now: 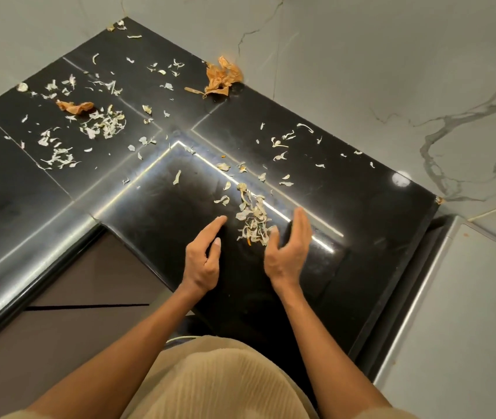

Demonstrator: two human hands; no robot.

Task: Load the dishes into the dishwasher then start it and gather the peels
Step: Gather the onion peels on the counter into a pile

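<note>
Pale garlic peels lie scattered over a black glossy L-shaped counter (156,225). A small heap of peels (254,220) sits on the near part of the counter, between my two hands. My left hand (205,252) rests on edge left of the heap, fingers straight and pointing at it. My right hand (289,247) stands on edge right of the heap, fingers loosely curved and touching its side. Neither hand holds anything. More pale peels (101,125) lie on the left arm of the counter. Orange onion skins lie at the back (221,77) and at the left (74,107).
Grey marble-look walls (391,71) enclose the counter at the back and right. A counter edge (391,285) drops off at the right beside a metal strip. The inner corner edge (101,225) lies left of my hands, with brown floor below.
</note>
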